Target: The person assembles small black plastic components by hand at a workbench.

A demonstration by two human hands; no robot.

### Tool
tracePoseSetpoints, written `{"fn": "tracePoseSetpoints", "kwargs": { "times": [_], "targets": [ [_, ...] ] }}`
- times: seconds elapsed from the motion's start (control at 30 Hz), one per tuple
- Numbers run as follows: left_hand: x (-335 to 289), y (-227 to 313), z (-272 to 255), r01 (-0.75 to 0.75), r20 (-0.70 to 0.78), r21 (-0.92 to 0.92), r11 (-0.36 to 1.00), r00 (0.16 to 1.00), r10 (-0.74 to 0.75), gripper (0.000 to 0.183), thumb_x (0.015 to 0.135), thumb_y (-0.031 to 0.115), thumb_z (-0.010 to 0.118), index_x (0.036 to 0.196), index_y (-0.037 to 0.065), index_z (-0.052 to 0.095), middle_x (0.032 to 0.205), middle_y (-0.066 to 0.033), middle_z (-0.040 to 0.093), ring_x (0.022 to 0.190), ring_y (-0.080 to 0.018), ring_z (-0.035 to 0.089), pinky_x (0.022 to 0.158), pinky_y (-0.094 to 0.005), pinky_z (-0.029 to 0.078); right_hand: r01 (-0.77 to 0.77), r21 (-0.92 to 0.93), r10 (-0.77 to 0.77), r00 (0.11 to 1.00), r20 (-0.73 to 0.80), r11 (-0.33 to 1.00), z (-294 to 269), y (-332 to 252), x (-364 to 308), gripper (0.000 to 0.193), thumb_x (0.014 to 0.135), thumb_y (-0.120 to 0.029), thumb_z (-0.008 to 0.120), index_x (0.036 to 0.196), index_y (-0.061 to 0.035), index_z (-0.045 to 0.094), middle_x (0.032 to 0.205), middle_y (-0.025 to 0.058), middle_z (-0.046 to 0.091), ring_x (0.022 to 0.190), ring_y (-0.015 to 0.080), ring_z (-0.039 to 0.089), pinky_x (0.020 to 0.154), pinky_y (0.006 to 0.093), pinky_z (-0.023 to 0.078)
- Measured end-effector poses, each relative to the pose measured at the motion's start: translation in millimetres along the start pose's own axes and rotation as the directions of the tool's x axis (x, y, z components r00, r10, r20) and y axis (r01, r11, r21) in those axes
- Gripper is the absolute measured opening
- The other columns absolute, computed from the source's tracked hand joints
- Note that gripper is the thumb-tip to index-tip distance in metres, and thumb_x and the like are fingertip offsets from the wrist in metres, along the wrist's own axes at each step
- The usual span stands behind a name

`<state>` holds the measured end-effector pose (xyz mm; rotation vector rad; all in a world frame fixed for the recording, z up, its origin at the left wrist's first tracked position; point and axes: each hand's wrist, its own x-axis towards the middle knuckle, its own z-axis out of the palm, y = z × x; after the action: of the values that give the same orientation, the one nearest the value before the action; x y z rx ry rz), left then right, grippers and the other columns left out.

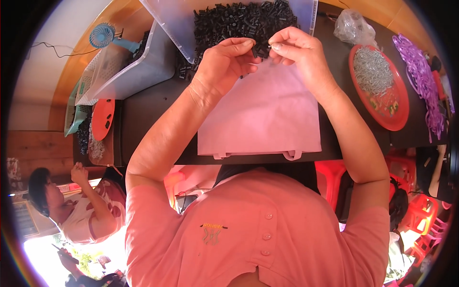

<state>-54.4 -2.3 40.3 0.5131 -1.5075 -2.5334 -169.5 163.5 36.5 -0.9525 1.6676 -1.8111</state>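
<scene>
Both my hands are raised close together in front of a translucent bin (168,25) heaped with small black plastic parts (244,20). My left hand (224,63) has thumb and forefinger closed on a small black plastic part, and a bit of black shows under its curled fingers. Opposite it, my right hand (300,48) pinches something tiny at the fingertips, too small to name. Beneath the hands a pink cloth bag (260,117) with handle loops lies flat on the dark table, its loops at the near edge.
On the right, a red oval tray (400,114) holds many thin silvery metal pieces (374,71). A clear plastic bag (355,27) and purple strands (417,71) lie beside it. Leftward stand another translucent bin (138,74), a blue fan (102,36) and an orange plate (101,125). Another person (91,210) sits at left.
</scene>
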Motion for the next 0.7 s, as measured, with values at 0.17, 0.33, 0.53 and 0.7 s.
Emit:
{"fn": "tracePoseSetpoints", "kwargs": {
  "times": [0.17,0.33,0.53,0.7],
  "targets": [
    [4,-7,8,-0.013,0.043,-0.117,0.993,0.999,0.019,0.018,0.095,0.013,0.053,0.106,-0.001,0.057,0.094,-0.0126,0.063,0.09,-0.024,0.061,0.084,-0.0353,0.048,0.064,0.102,-0.058,0.996,-0.063,0.993,13,1,-5,0.006,0.089,-0.009,0.061,0.092,-0.0047,0.062,0.081,-0.0004,0.061,0.074,0.0076,0.056,0.066,0.0226,0.046],
    [5,-11,22,-0.097,0.022,-0.186,0.978,0.994,0.103,0.019,0.095,0.017,0.058,0.109,0.003,0.056,0.102,-0.0104,0.062,0.094,-0.0215,0.059,0.084,-0.0362,0.048,0.306,0.014,-0.298,0.935,-0.195,0.952,23,11,-1,0.005,0.086,-0.004,0.061,0.09,-0.001,0.059,0.077,0.0017,0.06,0.07,0.0083,0.054,0.064,0.0248,0.045],
    [1,-11,46,-0.084,-0.005,-0.222,0.972,0.996,0.085,0.021,0.094,0.018,0.06,0.111,0.009,0.055,0.102,-0.0057,0.061,0.094,-0.0196,0.058,0.085,-0.035,0.047,0.314,0.034,-0.295,0.918,-0.265,0.949,24,1,-11,0.007,0.088,-0.006,0.06,0.092,-0.0011,0.056,0.077,0.0047,0.061,0.067,0.0114,0.055,0.062,0.027,0.046],
    [4,-9,57,-0.133,-0.01,-0.222,0.966,0.991,0.134,0.022,0.093,0.019,0.062,0.112,0.01,0.055,0.104,-0.0049,0.061,0.095,-0.019,0.058,0.086,-0.0371,0.046,0.302,-0.048,-0.302,0.899,-0.317,0.952,24,-6,-15,0.003,0.093,-0.005,0.058,0.095,-0.0035,0.057,0.083,-0.0009,0.058,0.074,0.0057,0.054,0.062,0.0219,0.046]
  ]
}}
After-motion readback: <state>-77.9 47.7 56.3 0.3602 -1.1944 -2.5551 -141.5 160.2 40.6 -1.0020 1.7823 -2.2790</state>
